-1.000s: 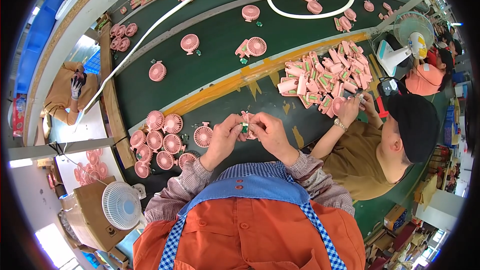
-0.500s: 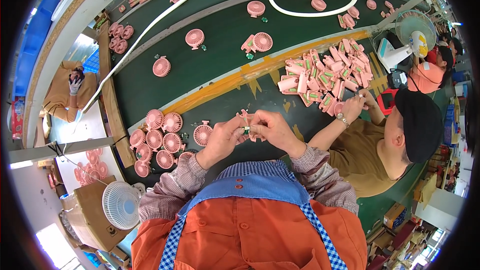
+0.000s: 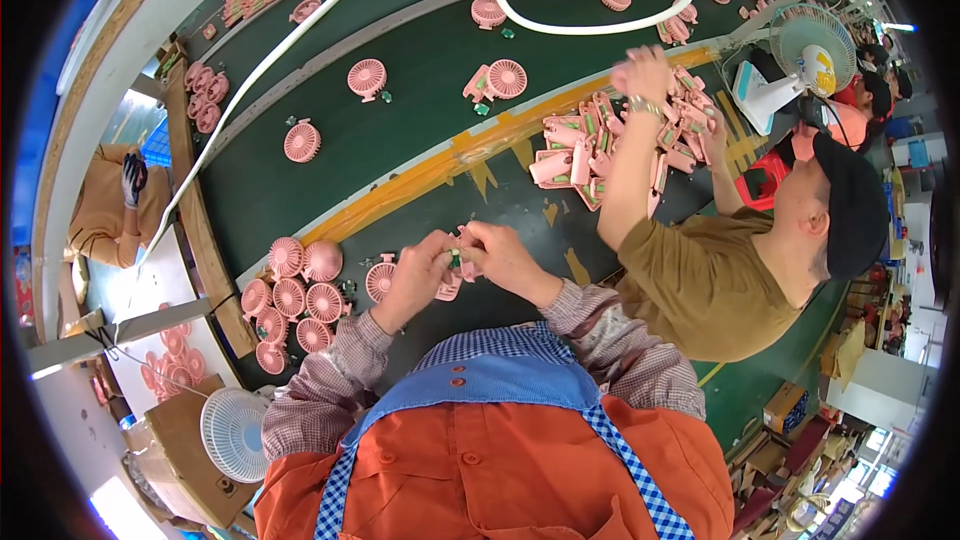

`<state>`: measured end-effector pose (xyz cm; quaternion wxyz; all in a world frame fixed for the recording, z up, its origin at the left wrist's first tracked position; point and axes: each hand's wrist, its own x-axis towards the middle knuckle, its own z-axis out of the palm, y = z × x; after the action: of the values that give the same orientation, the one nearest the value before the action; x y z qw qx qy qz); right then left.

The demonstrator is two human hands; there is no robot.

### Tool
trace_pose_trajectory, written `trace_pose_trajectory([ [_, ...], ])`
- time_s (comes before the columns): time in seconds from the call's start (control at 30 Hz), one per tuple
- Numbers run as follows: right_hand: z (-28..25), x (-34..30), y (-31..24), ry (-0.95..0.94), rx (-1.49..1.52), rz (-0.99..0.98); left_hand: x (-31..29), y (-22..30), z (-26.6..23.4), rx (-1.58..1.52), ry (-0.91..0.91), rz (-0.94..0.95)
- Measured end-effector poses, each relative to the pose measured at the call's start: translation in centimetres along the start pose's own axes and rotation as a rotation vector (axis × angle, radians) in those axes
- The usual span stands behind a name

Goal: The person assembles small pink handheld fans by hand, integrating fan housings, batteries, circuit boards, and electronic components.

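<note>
Over the dark work table, my left hand point(image 3: 413, 278) and my right hand point(image 3: 508, 260) meet, fingers pinched around a pink fan part point(image 3: 450, 289). A small green circuit board point(image 3: 456, 261) with a pale connector shows between the fingertips. Most of the part is covered by my fingers, so its full shape is hidden. Just left of my left hand lies a round pink fan head point(image 3: 380, 281). Farther left is a cluster of pink fan heads point(image 3: 290, 297) with small green pieces among them.
A heap of pink handle shells point(image 3: 565, 150) lies to the right, where a co-worker's hand point(image 3: 642, 75) reaches over it. Beyond a yellow-taped edge point(image 3: 400, 180), more fan heads point(image 3: 301, 142) sit on the green conveyor belt point(image 3: 250, 185). A white cable loop point(image 3: 600, 31) hangs above.
The co-worker's arm has lifted and stretched forward over the heap of shells. My view has shifted slightly to the right. Both my hands still grip the pink fan part.
</note>
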<state>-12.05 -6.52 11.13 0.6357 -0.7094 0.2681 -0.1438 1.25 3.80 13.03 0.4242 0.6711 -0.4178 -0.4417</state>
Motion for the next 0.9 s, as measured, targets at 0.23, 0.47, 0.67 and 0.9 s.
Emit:
trace_pose_trajectory([
  [0.23,-1.5,2.3,9.7,0.453,-0.233,-0.15,5.9,-5.5,-3.5,-0.09,0.105,-0.048],
  [0.47,-10.0,6.0,16.6,0.41,-1.093,0.111,15.8,-6.8,-8.3,-0.299,0.343,-0.01],
  [0.67,-10.1,7.2,20.1,0.471,-1.319,0.144,22.7,-10.2,-11.0,-0.789,0.486,-0.136],
  [0.9,-6.3,4.2,15.2,0.33,-0.986,0.053,22.5,-17.6,-13.7,-0.96,0.644,-0.322],
])
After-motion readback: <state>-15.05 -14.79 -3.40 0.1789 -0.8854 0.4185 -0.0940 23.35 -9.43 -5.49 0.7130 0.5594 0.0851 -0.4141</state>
